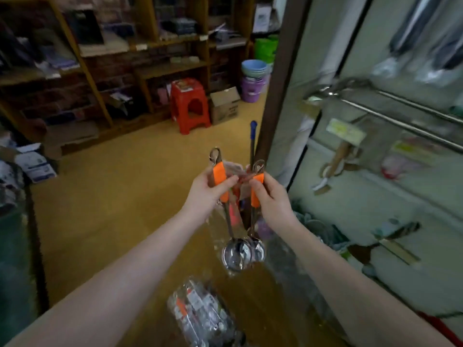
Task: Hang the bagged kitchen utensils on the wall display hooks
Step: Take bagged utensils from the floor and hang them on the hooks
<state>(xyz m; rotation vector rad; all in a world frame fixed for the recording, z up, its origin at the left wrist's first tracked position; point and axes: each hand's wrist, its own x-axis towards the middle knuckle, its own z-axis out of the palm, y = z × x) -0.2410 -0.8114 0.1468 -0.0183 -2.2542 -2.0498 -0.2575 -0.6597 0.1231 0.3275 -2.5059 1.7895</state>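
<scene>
I see left hand [206, 192] gripping an orange-handled ladle [218, 175], right hand [274, 200] gripping second ladle [258, 178] at three o'clock, bag labels [198, 309] at six unreadably blurred

Ahead of me a red plastic stool [190, 106] stands on the yellowish floor [112, 184], a cardboard box [224, 105] just beside it on the right. Wooden shelves [100, 58] run behind them (their goods too blurred to name). Farther right, stacked blue bowls [253, 67] sit above a purple bucket [252, 88], with a green bucket [266, 50] behind.
</scene>
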